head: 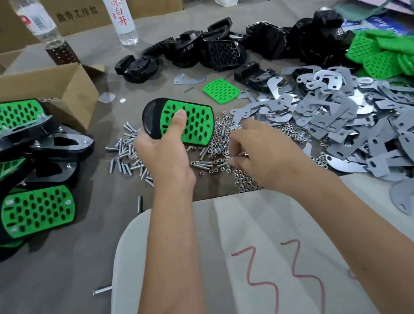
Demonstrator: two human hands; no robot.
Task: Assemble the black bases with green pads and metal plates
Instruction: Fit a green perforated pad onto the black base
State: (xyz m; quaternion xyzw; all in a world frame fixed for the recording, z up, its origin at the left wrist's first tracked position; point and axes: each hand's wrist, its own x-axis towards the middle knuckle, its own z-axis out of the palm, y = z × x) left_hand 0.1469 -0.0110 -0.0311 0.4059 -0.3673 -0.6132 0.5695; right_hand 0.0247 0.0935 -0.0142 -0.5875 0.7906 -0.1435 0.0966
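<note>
Left hand (163,146) gripping a black base (150,119) with a green pad (191,126) already seated on it, thumb pressed flat on the pad, whole thing held up just above the scattered screws (125,156). Right hand (258,155) down in the pile of nuts (218,139), fingers curled and pinching at them; can't tell if one is actually caught. Heap of metal plates (338,112) crowding right up against the right hand's side. Loose black bases (213,46) piled at the far edge, spare green pads (384,56) far right. Finished assemblies (26,179) stacked left beside a cardboard box (44,90). Open surface (48,293) near left, plus a white board (239,257) at the near edge under the forearms.
</note>
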